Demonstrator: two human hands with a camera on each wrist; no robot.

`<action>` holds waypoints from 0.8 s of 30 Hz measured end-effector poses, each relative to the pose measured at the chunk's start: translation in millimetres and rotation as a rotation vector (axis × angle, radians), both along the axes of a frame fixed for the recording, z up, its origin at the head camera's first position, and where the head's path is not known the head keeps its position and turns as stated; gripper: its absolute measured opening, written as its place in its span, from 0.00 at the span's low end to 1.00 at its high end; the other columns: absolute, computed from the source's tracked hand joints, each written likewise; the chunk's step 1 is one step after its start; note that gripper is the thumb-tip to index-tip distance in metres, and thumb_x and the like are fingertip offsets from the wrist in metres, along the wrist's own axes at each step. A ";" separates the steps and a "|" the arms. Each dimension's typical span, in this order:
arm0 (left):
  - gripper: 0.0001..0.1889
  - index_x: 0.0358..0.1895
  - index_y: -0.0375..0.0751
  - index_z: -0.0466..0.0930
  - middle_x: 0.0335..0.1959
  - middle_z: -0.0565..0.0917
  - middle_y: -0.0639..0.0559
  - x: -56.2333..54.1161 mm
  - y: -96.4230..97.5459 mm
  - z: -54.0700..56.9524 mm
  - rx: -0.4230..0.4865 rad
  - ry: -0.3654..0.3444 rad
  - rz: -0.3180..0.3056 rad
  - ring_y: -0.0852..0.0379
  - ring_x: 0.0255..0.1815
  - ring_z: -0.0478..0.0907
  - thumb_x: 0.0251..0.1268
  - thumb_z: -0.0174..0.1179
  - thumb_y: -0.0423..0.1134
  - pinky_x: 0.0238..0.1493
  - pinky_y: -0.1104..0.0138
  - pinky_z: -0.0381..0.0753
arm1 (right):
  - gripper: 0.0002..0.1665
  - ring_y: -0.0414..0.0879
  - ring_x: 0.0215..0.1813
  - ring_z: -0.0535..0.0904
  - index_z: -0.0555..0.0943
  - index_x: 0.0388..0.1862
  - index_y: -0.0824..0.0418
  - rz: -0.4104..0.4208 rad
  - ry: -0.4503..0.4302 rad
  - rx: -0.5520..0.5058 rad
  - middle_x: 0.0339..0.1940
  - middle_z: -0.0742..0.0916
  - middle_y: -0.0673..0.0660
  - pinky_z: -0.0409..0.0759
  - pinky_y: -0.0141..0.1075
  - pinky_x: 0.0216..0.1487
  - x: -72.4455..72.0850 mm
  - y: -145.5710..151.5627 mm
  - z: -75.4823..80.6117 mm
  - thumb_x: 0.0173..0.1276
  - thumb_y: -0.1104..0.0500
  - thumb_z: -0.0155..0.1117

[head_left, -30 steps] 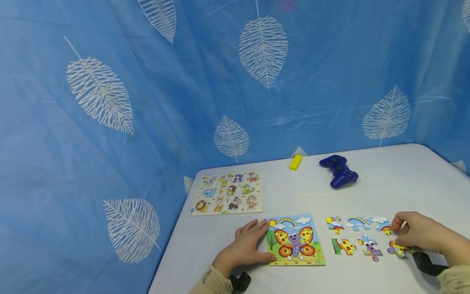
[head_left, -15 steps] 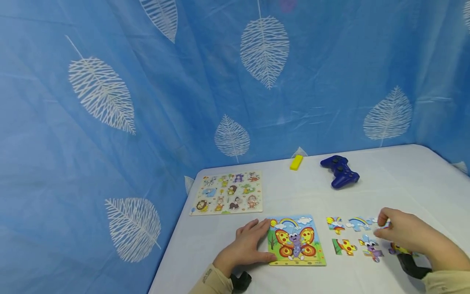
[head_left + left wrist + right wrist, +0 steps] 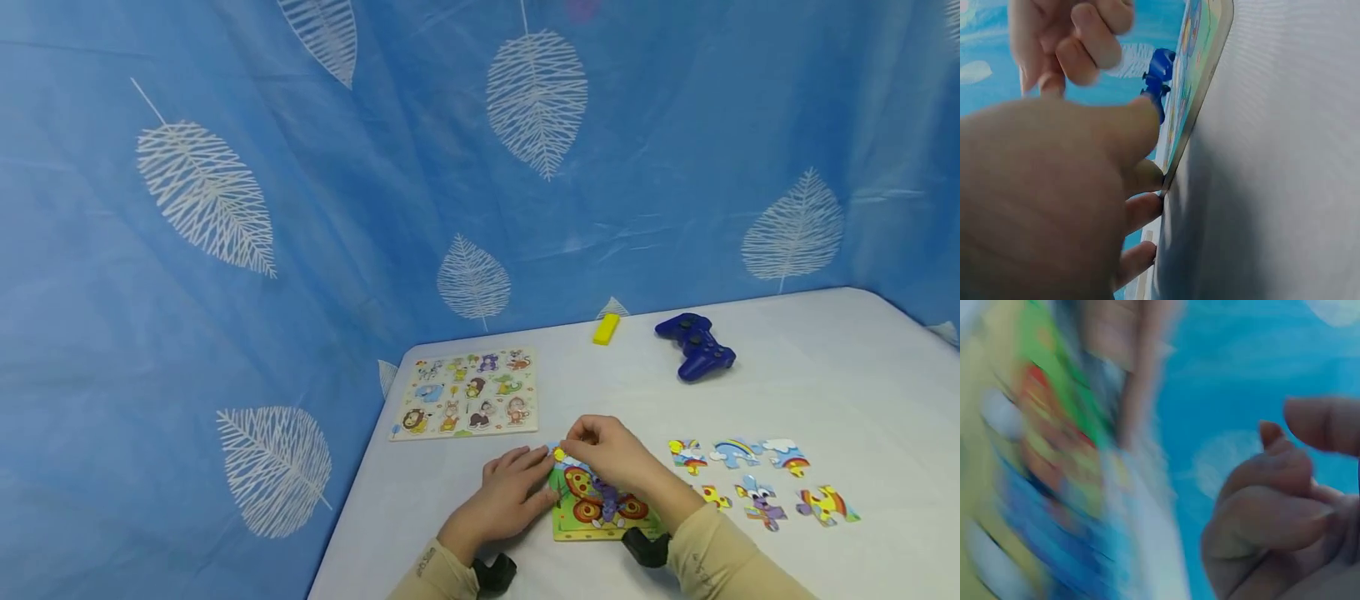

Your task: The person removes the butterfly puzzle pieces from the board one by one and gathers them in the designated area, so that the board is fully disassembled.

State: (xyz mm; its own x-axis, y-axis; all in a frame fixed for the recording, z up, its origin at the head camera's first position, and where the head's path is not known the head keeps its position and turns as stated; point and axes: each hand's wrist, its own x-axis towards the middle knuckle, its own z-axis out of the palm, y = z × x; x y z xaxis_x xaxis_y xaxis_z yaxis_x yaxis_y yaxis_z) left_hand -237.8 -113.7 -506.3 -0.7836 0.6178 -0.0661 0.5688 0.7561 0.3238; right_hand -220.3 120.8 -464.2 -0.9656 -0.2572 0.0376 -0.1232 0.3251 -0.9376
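A square butterfly puzzle board (image 3: pixel 581 525) lies on the white table. My left hand (image 3: pixel 504 500) rests at its left edge with the fingers spread; in the left wrist view its fingertips touch the side of the board (image 3: pixel 1200 81). Over the board's upper part is my right hand (image 3: pixel 611 454), thumb and forefinger close to the printed sun. The right wrist view shows that hand (image 3: pixel 1272 512) with loosely bent fingers, a gap beside the thumb and nothing held. It hides much of the butterfly's right wing. The board is blurred in that view.
Right of the board lie several loose puzzle pieces in two rows, among them a rainbow piece (image 3: pixel 735 452) and a purple-bodied piece (image 3: pixel 761 502). An animal puzzle board (image 3: pixel 465 396) is at the back left. Farther back are a yellow block (image 3: pixel 606 329) and a blue game controller (image 3: pixel 696 346).
My right hand has left the loose pieces on the right and moved left over the butterfly board, uncovering the right-hand pieces. The left hand stays at the board's edge.
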 end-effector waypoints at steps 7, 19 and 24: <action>0.31 0.81 0.58 0.62 0.82 0.63 0.58 -3.7 3.3 0.8 0.011 0.055 -0.013 0.46 0.81 0.59 0.80 0.52 0.58 0.70 0.38 0.60 | 0.14 0.40 0.22 0.67 0.82 0.37 0.64 -0.090 -0.005 -0.009 0.21 0.77 0.50 0.69 0.34 0.24 -8.0 -14.0 -36.2 0.78 0.54 0.62; 0.31 0.80 0.57 0.63 0.81 0.64 0.58 -1.9 -0.9 -4.5 0.023 0.053 -0.008 0.47 0.80 0.60 0.79 0.52 0.59 0.69 0.39 0.61 | 0.10 0.38 0.26 0.70 0.80 0.28 0.50 0.122 0.226 0.390 0.25 0.78 0.45 0.70 0.34 0.28 3.0 -21.3 -45.9 0.68 0.55 0.72; 0.32 0.80 0.58 0.63 0.81 0.64 0.59 -2.2 -0.4 -4.9 0.015 0.048 0.005 0.48 0.80 0.60 0.78 0.53 0.61 0.69 0.39 0.61 | 0.14 0.39 0.30 0.68 0.78 0.27 0.50 0.175 0.263 0.466 0.29 0.75 0.47 0.68 0.34 0.31 8.8 -23.4 -40.6 0.57 0.53 0.78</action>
State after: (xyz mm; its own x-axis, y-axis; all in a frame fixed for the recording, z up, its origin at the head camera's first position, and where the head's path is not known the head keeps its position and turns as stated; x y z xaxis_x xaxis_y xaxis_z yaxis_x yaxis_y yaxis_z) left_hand -239.9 -114.1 -511.2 -0.7886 0.6147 -0.0187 0.5805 0.7541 0.3073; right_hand -211.6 97.4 -504.8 -0.8804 -0.4600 0.1153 -0.4227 0.6510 -0.6305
